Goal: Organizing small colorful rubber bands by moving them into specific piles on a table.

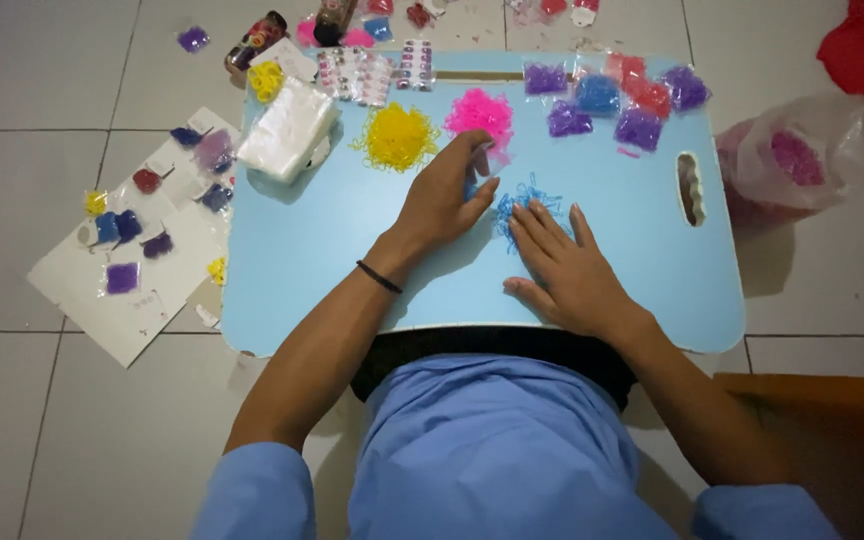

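A light blue lap table (332, 250) lies across my legs. A small scatter of blue rubber bands (519, 203) lies in its middle. My left hand (444, 195) rests with curled fingers at the left edge of the blue bands, fingertips on them. My right hand (564, 265) lies flat, palm down, fingers spread, fingertips touching the bands' lower edge. Behind them sit a yellow band pile (397, 136) and a pink band pile (479, 113).
Small bags of purple, blue and red bands (612, 100) sit at the table's back right. A stack of clear bags (287, 130) lies at the back left. White cards with packets (137, 250) cover the floor on the left; a plastic bag (802, 150) sits at the right.
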